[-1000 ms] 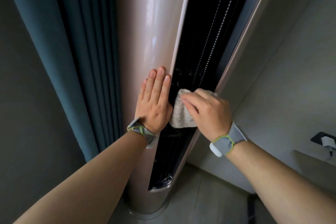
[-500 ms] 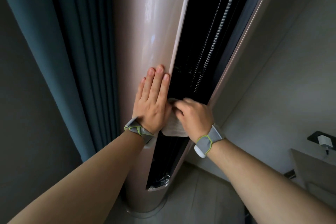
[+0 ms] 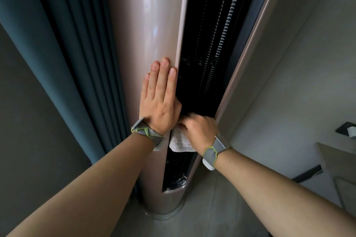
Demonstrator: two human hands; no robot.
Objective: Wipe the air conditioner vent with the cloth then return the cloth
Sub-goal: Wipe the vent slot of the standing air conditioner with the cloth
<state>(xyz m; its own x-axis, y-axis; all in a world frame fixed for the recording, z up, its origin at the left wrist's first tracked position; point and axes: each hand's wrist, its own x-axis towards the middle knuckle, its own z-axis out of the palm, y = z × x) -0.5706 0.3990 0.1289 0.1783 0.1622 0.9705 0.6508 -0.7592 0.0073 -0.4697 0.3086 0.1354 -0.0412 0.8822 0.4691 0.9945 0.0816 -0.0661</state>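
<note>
A tall, round, pale pink air conditioner (image 3: 154,25) stands on the floor, with a long dark vent opening (image 3: 208,48) running down its front. My right hand (image 3: 200,131) presses a white cloth (image 3: 180,141) into the lower part of the vent; most of the cloth hangs out below my fingers. My left hand (image 3: 160,100) lies flat, fingers together, on the smooth casing just left of the vent edge, holding nothing.
Dark teal curtains (image 3: 63,54) hang close to the left of the unit. A grey wall (image 3: 298,63) runs along the right, with a small dark fixture (image 3: 346,130) on it and a wooden surface's corner (image 3: 339,165) below. Grey floor (image 3: 212,208) surrounds the base.
My right hand has slid the cloth down the vent, from mid-height toward the lower part. My left hand stays flat on the casing.
</note>
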